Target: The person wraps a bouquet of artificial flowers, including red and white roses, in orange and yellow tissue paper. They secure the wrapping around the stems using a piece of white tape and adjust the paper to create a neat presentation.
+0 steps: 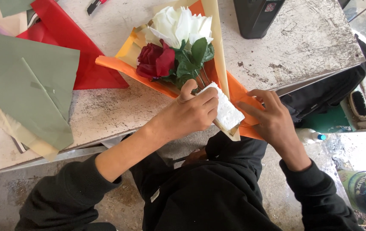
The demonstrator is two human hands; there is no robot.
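A bouquet lies on the worn white table (106, 111), with a red rose (155, 60), white flowers (181, 23) and green leaves (191, 57). It rests in orange wrapping paper (238, 92) and cream paper (217, 47). My left hand (189, 113) grips the stems together with a white foam-like block (225, 109) at the bouquet's base. My right hand (270, 115) lies flat on the orange paper at the table's edge, fingers spread, pressing it beside the block.
Loose sheets of grey-green paper (33, 85) and red paper (69, 32) lie at the left. A black box (255, 17) stands at the table's far edge. A small cutter (95, 5) lies at the top. A brush (357, 102) and bottles (311, 136) are at the right.
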